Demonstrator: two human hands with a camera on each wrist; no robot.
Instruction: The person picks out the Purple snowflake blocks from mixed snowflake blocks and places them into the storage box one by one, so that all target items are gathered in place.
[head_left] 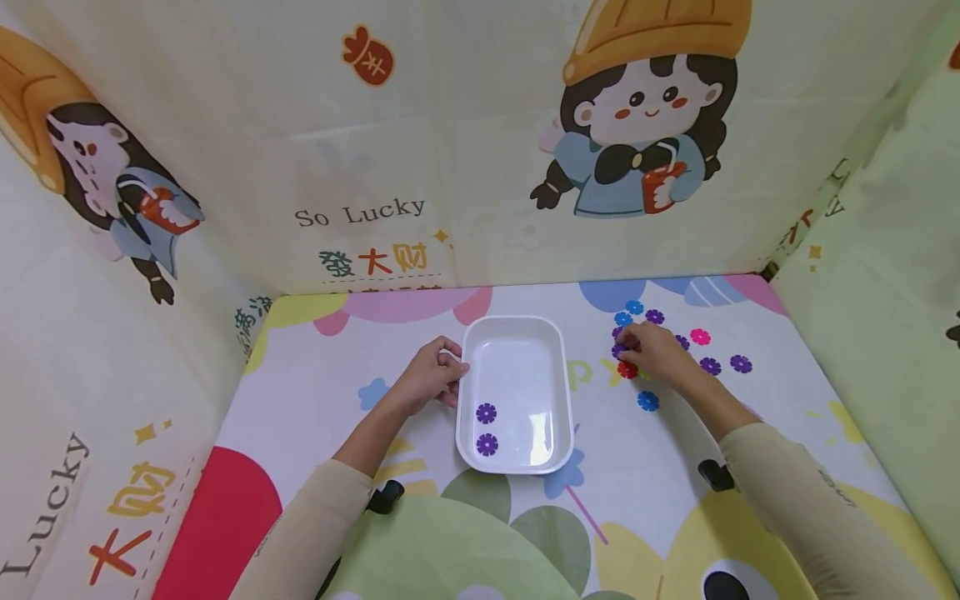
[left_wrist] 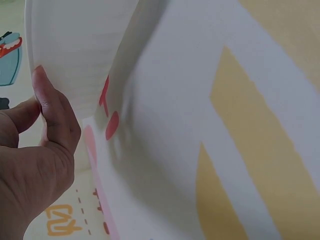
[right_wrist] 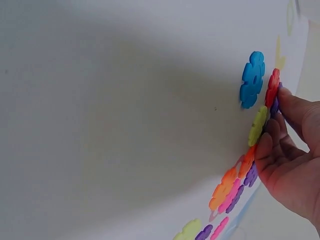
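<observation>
A white rectangular tray (head_left: 512, 467) lies on the table with two purple flower-shaped discs (head_left: 487, 444) near its left side. My left hand (head_left: 431, 377) grips the tray's left rim, thumb on the edge and fingers against the outer wall (left_wrist: 75, 55). Right of the tray, my right hand (head_left: 654, 350) reaches down among scattered flower-shaped discs and pinches a purple disc (head_left: 618, 351) between thumb and fingertips. Right by it lie a red disc (head_left: 627, 370) and, in the right wrist view, a yellow-green disc (right_wrist: 258, 126). The hand covers some discs in the head view.
More discs lie around the right hand: a blue disc (head_left: 648, 401) nearer me, a pink disc (head_left: 700, 337) and several purple ones to the right, blue ones behind. Printed cloth walls (head_left: 487, 167) stand behind the table and at both sides.
</observation>
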